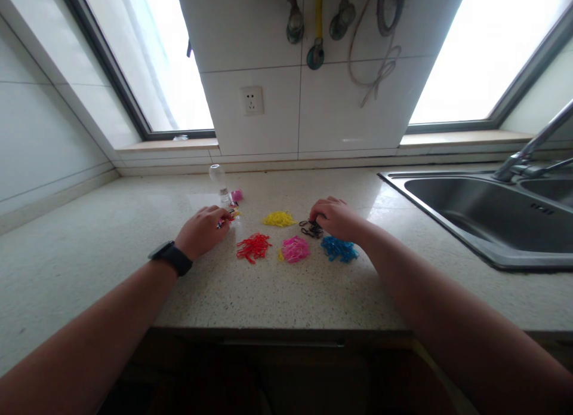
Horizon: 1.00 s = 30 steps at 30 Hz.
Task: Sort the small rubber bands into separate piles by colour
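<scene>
My left hand (205,228), with a dark watch on its wrist, is closed around a few small coloured bands at the left of the piles. Just beyond it lie a few mixed bands (234,212). My right hand (336,217) has its fingers bent down at the pile of black bands (312,228); its fingertips are partly hidden, and I cannot make out what is between them. Around the hands lie separate piles of yellow bands (278,218), red bands (253,248), pink bands (295,249) and blue bands (339,249).
A clear plastic bottle (218,181) and a pink cap (237,195) are behind my left hand. A steel sink (465,257) with a faucet (514,164) is at the right. Tiled wall with a socket (252,100) rises behind the speckled counter (268,301).
</scene>
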Available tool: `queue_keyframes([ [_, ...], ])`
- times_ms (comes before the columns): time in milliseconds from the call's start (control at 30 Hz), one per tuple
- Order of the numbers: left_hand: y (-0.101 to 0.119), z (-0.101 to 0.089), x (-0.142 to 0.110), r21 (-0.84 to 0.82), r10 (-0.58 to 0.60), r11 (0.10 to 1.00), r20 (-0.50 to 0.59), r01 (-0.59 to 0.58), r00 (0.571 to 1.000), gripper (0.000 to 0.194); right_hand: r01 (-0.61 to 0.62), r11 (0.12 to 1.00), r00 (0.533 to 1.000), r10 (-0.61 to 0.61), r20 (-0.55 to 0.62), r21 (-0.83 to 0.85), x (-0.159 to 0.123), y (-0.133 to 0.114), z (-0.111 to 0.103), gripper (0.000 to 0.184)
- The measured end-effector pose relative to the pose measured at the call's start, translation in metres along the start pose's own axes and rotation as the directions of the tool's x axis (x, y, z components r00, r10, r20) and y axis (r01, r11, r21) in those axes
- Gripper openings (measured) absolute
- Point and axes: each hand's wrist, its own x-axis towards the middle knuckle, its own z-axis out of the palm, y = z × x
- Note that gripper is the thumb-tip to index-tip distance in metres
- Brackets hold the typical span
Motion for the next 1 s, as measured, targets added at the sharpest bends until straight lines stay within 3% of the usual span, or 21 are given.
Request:
queue_keyframes([
  [133, -0.002, 0.001, 0.000, 0.002, -0.006, 1.000, -0.006, 0.006, 1.000, 0.023, -0.115, 0.993, 0.991, 0.115, -0.063, 0.010, 0.002, 0.014, -0.002, 0.032],
  [233, -0.003, 0.002, 0.000, -0.005, -0.003, 1.000, -0.015, 0.003, 1.000, 0.023, -0.161, 0.987, 0.987, 0.161, -0.017, -0.025, 0.000, 0.021, -0.001, 0.037],
  [400, -0.002, 0.002, 0.000, -0.004, 0.005, 1.000, -0.001, -0.005, 1.000, 0.024, -0.132, 0.990, 0.988, 0.136, 0.067, -0.053, -0.004, 0.020, -0.003, 0.039],
  [800, -0.002, 0.003, -0.001, 0.013, 0.015, 1.000, -0.001, -0.015, 1.000, 0.027, -0.111, 0.994, 0.993, 0.111, 0.039, -0.017, -0.002, 0.028, 0.003, 0.026],
  [1000, -0.003, 0.003, -0.001, 0.013, 0.015, 1.000, 0.007, -0.015, 1.000, 0.027, -0.162, 0.987, 0.987, 0.162, 0.003, 0.016, -0.001, 0.027, 0.006, 0.038],
])
